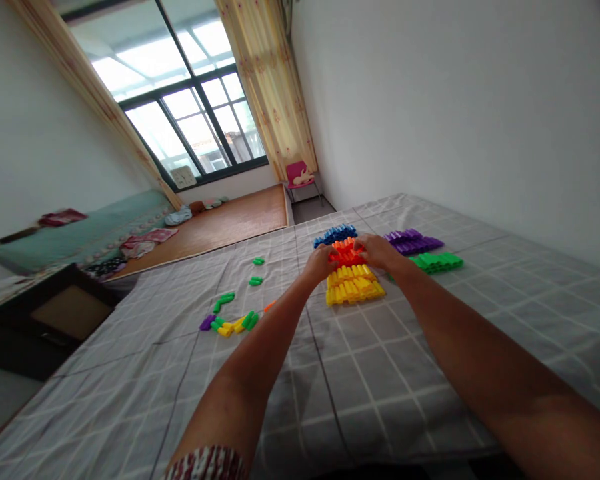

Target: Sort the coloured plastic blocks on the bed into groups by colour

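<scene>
My left hand (321,263) and my right hand (376,250) are at opposite ends of a row of orange plastic pieces (347,253), with fingers curled against it. The pieces are small and tube-like, lying side by side. Just beyond them is a block of blue pieces (336,235). Rows of yellow pieces (355,288) lie on the near side. To the right of my right hand are purple pieces (414,241) and green pieces (437,262), partly covered by my arm. Some fingertips are hidden among the orange pieces.
Loose green pieces (225,301), yellow pieces (225,330) and a purple piece (207,323) are scattered left on the grey checked bedspread (390,373). A white wall (455,100) borders the right side. A dark cabinet (45,320) stands left; a pink chair (296,172) is beyond.
</scene>
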A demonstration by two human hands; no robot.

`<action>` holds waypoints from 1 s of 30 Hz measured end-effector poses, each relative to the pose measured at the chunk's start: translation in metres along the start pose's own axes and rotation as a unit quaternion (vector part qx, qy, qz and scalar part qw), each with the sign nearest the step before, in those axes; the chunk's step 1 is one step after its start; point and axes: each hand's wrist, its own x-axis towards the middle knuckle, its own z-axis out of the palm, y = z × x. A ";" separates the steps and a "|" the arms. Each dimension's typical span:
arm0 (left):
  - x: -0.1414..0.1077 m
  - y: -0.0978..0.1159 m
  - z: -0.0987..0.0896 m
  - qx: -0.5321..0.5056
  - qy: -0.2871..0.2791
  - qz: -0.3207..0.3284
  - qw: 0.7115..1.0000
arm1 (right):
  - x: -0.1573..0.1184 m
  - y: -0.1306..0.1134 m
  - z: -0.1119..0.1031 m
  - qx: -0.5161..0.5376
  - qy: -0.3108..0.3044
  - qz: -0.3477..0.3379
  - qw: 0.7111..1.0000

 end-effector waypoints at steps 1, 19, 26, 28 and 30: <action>0.000 0.001 0.002 0.002 0.004 -0.006 1.000 | -0.001 -0.001 0.000 0.000 -0.002 0.004 1.000; -0.135 -0.106 -0.151 0.025 0.119 -0.110 0.987 | -0.004 0.002 -0.031 0.053 0.157 0.119 0.979; -0.191 -0.129 -0.140 -0.016 0.159 -0.142 0.977 | 0.031 0.003 -0.032 0.021 0.071 0.143 0.987; -0.196 -0.131 -0.135 -0.028 0.175 -0.157 0.972 | 0.043 0.002 -0.028 -0.024 0.014 0.173 0.984; -0.201 -0.133 -0.132 -0.044 0.178 -0.163 0.969 | 0.054 0.003 -0.023 -0.056 -0.040 0.177 0.982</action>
